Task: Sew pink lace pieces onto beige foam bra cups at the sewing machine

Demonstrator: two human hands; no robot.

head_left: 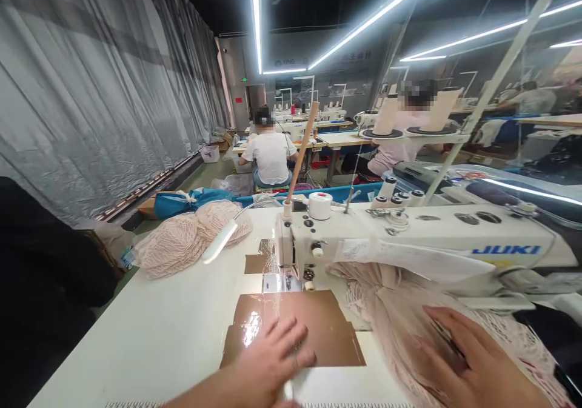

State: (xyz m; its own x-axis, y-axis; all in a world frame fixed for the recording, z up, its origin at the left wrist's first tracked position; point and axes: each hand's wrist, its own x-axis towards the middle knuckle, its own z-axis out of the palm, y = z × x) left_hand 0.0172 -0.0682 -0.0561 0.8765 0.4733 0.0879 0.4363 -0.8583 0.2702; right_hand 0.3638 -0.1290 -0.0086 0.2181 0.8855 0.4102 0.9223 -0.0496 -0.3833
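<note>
My left hand (pixel 275 356) is open, fingers spread over the front of a shiny brown sheet (pixel 313 323) lying before the needle of a white sewing machine (pixel 436 232). Beneath the machine arm, pale pink netted fabric (pixel 391 311) is heaped and spills toward me on the right. My right hand (pixel 482 359) is curled over this fabric, with a slim dark metal tool (pixel 448 338) showing between thumb and fingers. It looks like thread snips, though much of it is hidden by the hand.
Bundles of pale pink netting (pixel 182 244) lie at the table's far left edge, near a small lamp (pixel 220 241). A wooden stick (pixel 302 153) and thread cones (pixel 388 117) rise behind the machine. Farther off, a person in white (pixel 270 156) and another in pink sit at machines.
</note>
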